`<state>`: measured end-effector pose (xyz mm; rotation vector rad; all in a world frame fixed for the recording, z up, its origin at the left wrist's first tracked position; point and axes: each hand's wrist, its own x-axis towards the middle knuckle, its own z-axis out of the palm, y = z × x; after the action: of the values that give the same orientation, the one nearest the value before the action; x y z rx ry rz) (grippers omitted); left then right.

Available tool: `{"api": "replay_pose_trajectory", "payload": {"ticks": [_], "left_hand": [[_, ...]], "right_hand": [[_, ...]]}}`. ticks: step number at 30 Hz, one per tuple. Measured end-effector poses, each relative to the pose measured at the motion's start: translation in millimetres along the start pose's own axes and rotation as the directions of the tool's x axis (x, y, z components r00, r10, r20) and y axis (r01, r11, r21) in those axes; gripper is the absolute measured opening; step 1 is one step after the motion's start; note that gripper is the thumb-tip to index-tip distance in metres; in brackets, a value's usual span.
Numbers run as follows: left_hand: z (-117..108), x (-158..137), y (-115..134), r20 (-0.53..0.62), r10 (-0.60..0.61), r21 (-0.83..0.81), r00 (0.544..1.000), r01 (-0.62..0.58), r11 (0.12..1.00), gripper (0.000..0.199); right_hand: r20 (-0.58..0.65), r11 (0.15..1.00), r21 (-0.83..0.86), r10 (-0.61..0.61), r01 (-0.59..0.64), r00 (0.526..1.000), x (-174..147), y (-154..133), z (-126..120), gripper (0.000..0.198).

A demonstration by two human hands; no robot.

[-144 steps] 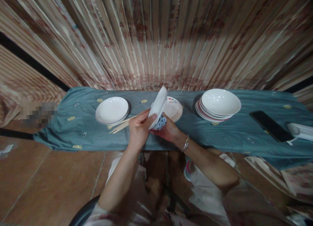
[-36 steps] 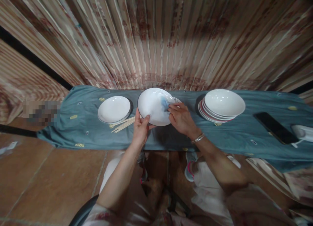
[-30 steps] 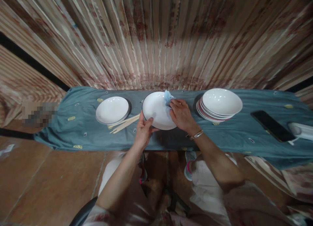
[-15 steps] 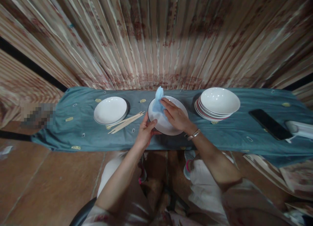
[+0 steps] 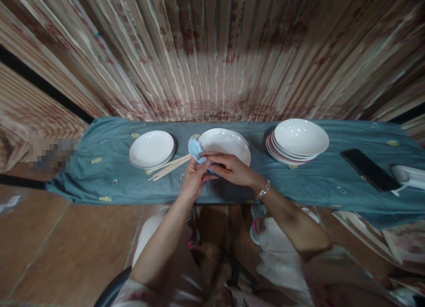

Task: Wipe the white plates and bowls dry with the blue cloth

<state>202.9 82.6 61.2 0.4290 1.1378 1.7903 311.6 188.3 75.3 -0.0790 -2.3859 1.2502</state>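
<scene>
A white plate [image 5: 226,143] with a thin dark rim is in front of me at the middle of the table. My left hand [image 5: 193,178] is closed on its near left edge, thumb on top. A crumpled light blue cloth [image 5: 196,149] lies over that part of the rim, close to the left thumb. My right hand [image 5: 235,169] pinches the cloth there, its fingers reaching across the near rim. Both hands meet at this spot, and they partly hide the edge. Several wooden chopsticks [image 5: 169,167] lie just left of my left hand.
Stacked white plates [image 5: 152,148] stand at the left, stacked white bowls [image 5: 301,138] at the right. A black phone [image 5: 370,170] and a white device [image 5: 410,176] lie farther right on the teal tablecloth [image 5: 122,189]. A pleated curtain [image 5: 212,68] hangs behind the table.
My right hand has drawn the blue cloth from the plate's far inner side to its near left rim. The plate has shifted and tilted slightly; my left hand still grips it.
</scene>
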Motion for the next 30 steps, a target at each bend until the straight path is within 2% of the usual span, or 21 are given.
{"api": "replay_pose_trajectory", "payload": {"ticks": [7, 16, 22, 26, 30], "left_hand": [[0, 0, 0, -0.047, 0.036, -0.026, 0.998, -0.037, 0.999, 0.052], [-4, 3, 10, -0.133, 0.070, -0.084, 0.989, -0.082, 0.993, 0.053], [-7, 5, 13, -0.129, 0.082, -0.040, 0.988, -0.088, 0.995, 0.078], [-10, 5, 13, -0.145, 0.112, -0.004, 0.983, -0.114, 0.993, 0.086], [-11, 5, 13, -0.149, 0.122, 0.024, 0.981, -0.119, 0.993, 0.086]], "right_hand": [[-0.012, 1.000, 0.018, -0.005, 0.005, 1.000, -2, -2, -2, 0.023], [0.010, 0.997, -0.066, -0.032, 0.033, 0.999, -8, -8, -6, 0.018], [0.038, 0.962, -0.272, 0.042, -0.030, 0.998, -12, -8, -16, 0.018], [-0.002, 0.880, -0.466, 0.100, -0.089, 0.995, -15, 1, -20, 0.018], [-0.060, 0.785, -0.610, 0.093, -0.110, 0.994, -16, 11, -22, 0.021]]}}
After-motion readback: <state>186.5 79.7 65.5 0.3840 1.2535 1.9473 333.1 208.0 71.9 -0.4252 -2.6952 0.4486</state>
